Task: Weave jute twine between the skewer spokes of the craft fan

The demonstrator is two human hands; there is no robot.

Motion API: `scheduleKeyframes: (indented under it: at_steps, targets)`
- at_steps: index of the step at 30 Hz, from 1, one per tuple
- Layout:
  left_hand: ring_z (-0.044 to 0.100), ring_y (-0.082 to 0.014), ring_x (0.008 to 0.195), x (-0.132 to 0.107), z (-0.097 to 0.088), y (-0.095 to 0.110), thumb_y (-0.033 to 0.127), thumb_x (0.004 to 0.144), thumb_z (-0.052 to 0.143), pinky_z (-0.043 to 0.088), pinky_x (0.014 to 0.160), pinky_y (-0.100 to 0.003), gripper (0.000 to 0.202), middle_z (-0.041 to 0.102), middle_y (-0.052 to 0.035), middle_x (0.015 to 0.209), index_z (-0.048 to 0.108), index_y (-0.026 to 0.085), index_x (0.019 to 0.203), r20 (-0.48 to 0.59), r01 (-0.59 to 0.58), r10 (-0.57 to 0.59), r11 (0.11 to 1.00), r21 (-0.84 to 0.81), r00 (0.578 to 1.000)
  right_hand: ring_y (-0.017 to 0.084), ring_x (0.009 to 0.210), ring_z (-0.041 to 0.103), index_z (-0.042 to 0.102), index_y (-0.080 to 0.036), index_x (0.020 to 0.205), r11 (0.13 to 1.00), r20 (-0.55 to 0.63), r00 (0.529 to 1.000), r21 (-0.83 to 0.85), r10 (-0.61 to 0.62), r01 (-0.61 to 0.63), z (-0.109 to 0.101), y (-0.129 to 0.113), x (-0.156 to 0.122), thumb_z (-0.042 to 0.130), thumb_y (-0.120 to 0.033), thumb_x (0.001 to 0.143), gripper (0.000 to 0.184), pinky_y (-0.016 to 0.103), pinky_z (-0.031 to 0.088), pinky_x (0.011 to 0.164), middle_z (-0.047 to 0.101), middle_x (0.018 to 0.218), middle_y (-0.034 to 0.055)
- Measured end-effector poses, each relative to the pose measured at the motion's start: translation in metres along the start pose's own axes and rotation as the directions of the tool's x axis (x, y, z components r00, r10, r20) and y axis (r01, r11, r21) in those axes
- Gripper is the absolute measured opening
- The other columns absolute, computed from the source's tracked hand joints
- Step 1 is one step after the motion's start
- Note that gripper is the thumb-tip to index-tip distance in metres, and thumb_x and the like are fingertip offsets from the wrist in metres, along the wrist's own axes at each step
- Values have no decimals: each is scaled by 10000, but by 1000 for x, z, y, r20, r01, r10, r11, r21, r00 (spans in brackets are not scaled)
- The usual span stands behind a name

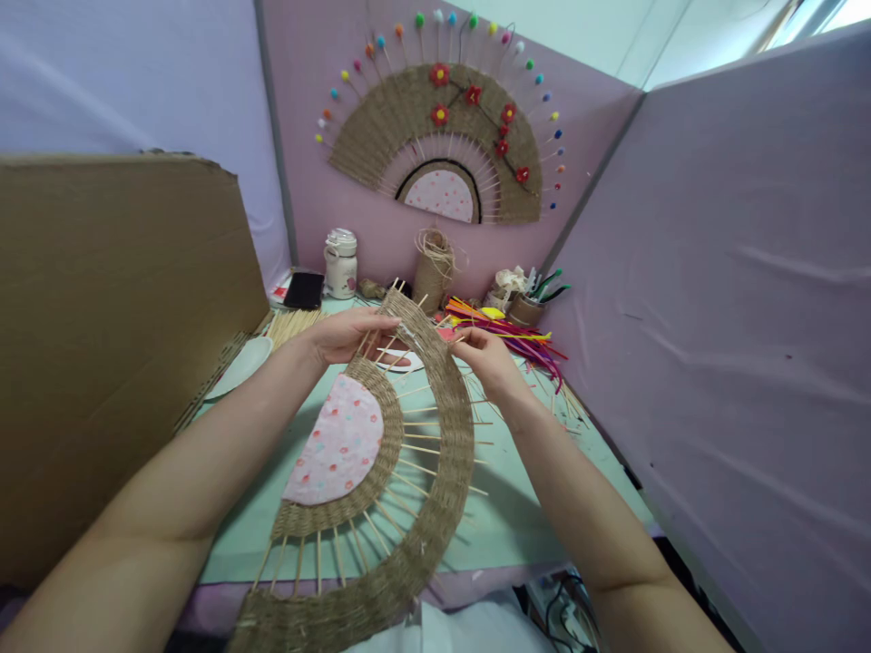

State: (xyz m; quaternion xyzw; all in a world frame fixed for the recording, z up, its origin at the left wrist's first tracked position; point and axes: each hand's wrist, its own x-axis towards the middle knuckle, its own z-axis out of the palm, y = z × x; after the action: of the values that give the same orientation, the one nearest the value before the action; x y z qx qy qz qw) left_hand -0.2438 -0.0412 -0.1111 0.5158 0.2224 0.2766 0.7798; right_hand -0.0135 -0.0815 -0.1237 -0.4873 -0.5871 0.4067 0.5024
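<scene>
A half-round woven fan [457, 426] of twine and thin wooden sticks is tilted in front of me, its upper end raised. A pink patterned cloth half-circle [338, 444] covers its inner part, and bare sticks span the gap between the two woven bands. My left hand [350, 336] grips the fan's upper left end, thumb on top and fingers behind the sticks. At the outer band's upper right edge, my right hand [491, 361] is closed in a pinch beside the stick tips. Whatever lies between those fingertips is too small to make out.
A finished fan [381, 118] with red flowers and coloured pompoms hangs on the back wall. Behind my hands stand a twine spool [434, 272], a white bottle [341, 263] and a phone [304, 291]. Coloured pipe cleaners [523, 345] lie right; cardboard [122, 345] stands left.
</scene>
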Motion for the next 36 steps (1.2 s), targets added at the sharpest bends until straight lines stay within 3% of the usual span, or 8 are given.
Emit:
scheduleKeyframes:
  at_steps: [6,13,23,36]
  targets:
    - [659,-233,1009,0,-1,0,215,870,577,532,897,-447,215,686,-131,1120,635,136,1062,-23,-3,3,1000,-9,1000,161,767,570,636,-190,779,999,21,1000,33,7,-8,-9,1,1,620,-409,708,231,307,420,770,646,752,21]
    - [658,-235,1016,0,0,0,226,867,586,518,919,-458,207,683,-127,1127,636,144,1050,-20,0,0,1000,13,1000,159,791,577,635,-201,799,1000,71,997,-6,-24,25,-11,2,-3,678,-289,647,181,320,427,815,655,786,5]
    - [656,-247,1021,0,1,-1,210,865,577,530,889,-458,231,681,-143,1129,632,137,1077,-46,-3,4,1000,7,999,149,730,580,623,-201,815,997,68,997,65,-42,38,-8,8,0,720,-309,631,234,317,448,782,636,734,1]
    - [645,-262,1050,2,-4,-3,220,856,600,506,920,-492,263,673,-149,1149,624,141,1106,-8,-7,7,1000,-1,1000,143,702,555,609,-197,802,999,41,998,30,-45,43,-4,5,0,685,-266,625,205,292,431,725,612,712,-11]
